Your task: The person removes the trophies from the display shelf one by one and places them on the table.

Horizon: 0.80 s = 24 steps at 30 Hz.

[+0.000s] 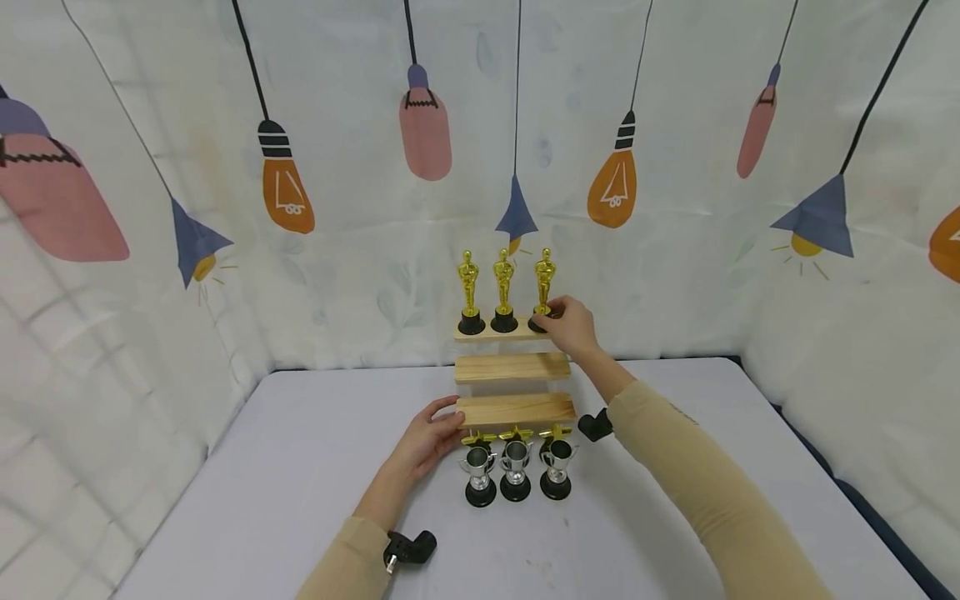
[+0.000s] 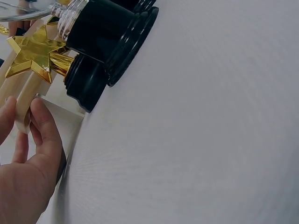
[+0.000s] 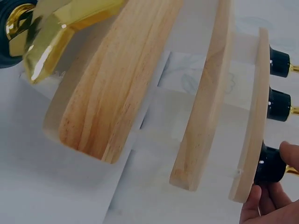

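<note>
Three gold figurine trophies on black bases stand in a row on the top wooden shelf [image 1: 495,337]. My right hand [image 1: 573,327] pinches the black base of the rightmost figurine trophy [image 1: 544,279], which sits at that shelf's right end; the right wrist view shows its base [image 3: 270,163] against the board. Lower down, my left hand [image 1: 431,437] holds the left end of the bottom shelf [image 1: 516,410] between thumb and fingers. Between these two boards is the middle shelf [image 1: 512,367], with nothing on it.
Three silver cup trophies [image 1: 515,458] stand on the white table [image 1: 337,467] in front of the shelves. Right behind them are three gold star trophies [image 2: 37,51], partly hidden by the cups in the head view. A curtain [image 1: 360,275] printed with lamps hangs behind the table.
</note>
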Each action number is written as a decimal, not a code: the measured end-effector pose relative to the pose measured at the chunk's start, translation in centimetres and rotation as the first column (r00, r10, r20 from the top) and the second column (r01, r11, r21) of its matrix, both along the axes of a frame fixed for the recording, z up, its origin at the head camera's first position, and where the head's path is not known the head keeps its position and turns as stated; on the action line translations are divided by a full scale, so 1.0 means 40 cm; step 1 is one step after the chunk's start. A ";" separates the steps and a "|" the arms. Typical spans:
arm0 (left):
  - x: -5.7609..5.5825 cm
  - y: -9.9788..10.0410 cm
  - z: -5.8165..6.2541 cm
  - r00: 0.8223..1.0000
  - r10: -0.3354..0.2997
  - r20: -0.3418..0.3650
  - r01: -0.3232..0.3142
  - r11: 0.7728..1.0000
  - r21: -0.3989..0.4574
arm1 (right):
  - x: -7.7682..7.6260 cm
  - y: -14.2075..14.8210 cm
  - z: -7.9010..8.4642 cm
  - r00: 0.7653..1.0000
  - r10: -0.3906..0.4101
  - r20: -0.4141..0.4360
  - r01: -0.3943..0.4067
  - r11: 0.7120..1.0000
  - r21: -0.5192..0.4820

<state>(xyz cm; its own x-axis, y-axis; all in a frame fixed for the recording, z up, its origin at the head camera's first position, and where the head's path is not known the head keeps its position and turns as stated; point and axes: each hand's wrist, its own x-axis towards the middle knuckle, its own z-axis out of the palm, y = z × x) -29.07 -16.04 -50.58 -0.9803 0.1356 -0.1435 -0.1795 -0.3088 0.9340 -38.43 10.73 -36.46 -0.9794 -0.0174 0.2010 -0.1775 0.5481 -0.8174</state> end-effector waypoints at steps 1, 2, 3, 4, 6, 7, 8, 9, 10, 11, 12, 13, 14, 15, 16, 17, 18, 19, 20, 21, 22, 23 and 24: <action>0.000 0.000 0.000 1.000 0.002 0.003 -0.002 1.000 0.003 | 0.002 0.002 0.002 1.000 0.002 0.002 -0.002 1.000 0.001; 0.000 0.001 0.000 1.000 0.002 0.000 -0.002 1.000 0.002 | 0.005 0.003 0.003 1.000 0.004 0.003 -0.004 1.000 0.003; 0.000 0.000 0.000 1.000 0.003 0.000 -0.003 1.000 0.005 | 0.007 0.005 0.004 1.000 0.005 0.007 -0.005 1.000 0.003; 0.000 0.000 0.000 1.000 0.005 -0.004 -0.005 1.000 0.006 | 0.010 0.007 0.006 1.000 0.006 0.009 -0.006 1.000 0.006; 0.000 0.000 -0.001 1.000 0.008 -0.005 -0.008 1.000 0.012 | 0.017 0.011 0.009 1.000 0.010 0.010 -0.010 1.000 0.010; 0.000 0.000 0.000 1.000 0.012 0.001 -0.012 1.000 0.013 | 0.019 0.014 0.009 1.000 0.013 0.008 -0.013 1.000 0.014; -0.001 0.000 0.000 1.000 0.012 0.002 -0.012 1.000 0.014 | 0.023 0.016 0.010 1.000 0.014 0.007 -0.014 1.000 0.015; -0.001 0.000 0.000 1.000 0.013 0.004 -0.013 1.000 0.014 | 0.026 0.020 0.011 1.000 0.014 0.006 -0.014 1.000 0.015; -0.001 0.000 0.000 1.000 0.012 0.005 -0.012 1.000 0.012 | 0.029 0.023 0.011 1.000 0.015 0.003 -0.015 1.000 0.016; -0.001 0.001 0.001 1.000 0.011 0.008 -0.011 1.000 0.009 | 0.032 0.025 0.012 1.000 0.017 0.003 -0.017 1.000 0.014; -0.001 0.001 0.001 1.000 0.010 0.009 -0.010 1.000 0.005 | 0.034 0.027 0.012 1.000 0.017 0.001 -0.017 1.000 0.013; -0.001 0.000 0.001 1.000 0.009 0.007 -0.009 1.000 0.002 | 0.037 0.030 0.012 1.000 0.018 0.000 -0.018 1.000 0.010; -0.001 0.000 0.001 1.000 0.010 0.007 -0.010 1.000 0.001 | 0.040 0.031 0.014 1.000 0.016 0.001 -0.016 1.000 0.007; 0.000 0.000 0.001 1.000 0.011 0.009 -0.011 1.000 0.002 | 0.042 0.033 0.014 1.000 0.014 0.002 -0.014 1.000 0.006; 0.000 0.000 0.001 1.000 0.013 0.011 -0.013 1.000 0.004 | 0.045 0.034 0.014 1.000 0.013 0.004 -0.013 1.000 0.003; -0.001 0.000 0.002 1.000 0.015 0.014 -0.015 1.000 0.005 | 0.047 0.035 0.014 1.000 0.011 0.006 -0.011 1.000 0.001; 0.000 0.000 0.002 1.000 0.013 0.010 -0.013 1.000 0.004 | 0.050 0.037 0.015 1.000 0.010 0.006 -0.010 1.000 -0.002; 0.000 0.000 0.002 1.000 0.014 0.011 -0.014 1.000 0.008 | 0.052 0.038 0.014 1.000 0.010 0.006 -0.010 1.000 -0.005; 0.000 0.000 0.002 1.000 0.014 0.012 -0.014 1.000 0.009 | 0.056 0.039 0.014 1.000 0.010 0.006 -0.010 1.000 -0.009; 0.000 -0.001 0.002 1.000 0.012 0.011 -0.012 1.000 0.012 | 0.059 0.041 0.014 1.000 0.011 0.005 -0.011 1.000 -0.014; 0.000 -0.001 0.002 1.000 0.011 0.009 -0.011 1.000 0.013 | 0.063 0.042 0.015 1.000 0.014 0.003 -0.014 1.000 -0.020; 0.000 -0.001 0.001 1.000 0.009 0.009 -0.009 1.000 0.016 | 0.066 0.043 0.014 1.000 0.018 0.001 -0.018 0.999 -0.027; 0.001 -0.002 0.000 1.000 0.006 0.004 -0.006 1.000 0.015 | 0.070 0.045 0.014 1.000 0.022 -0.001 -0.022 0.999 -0.036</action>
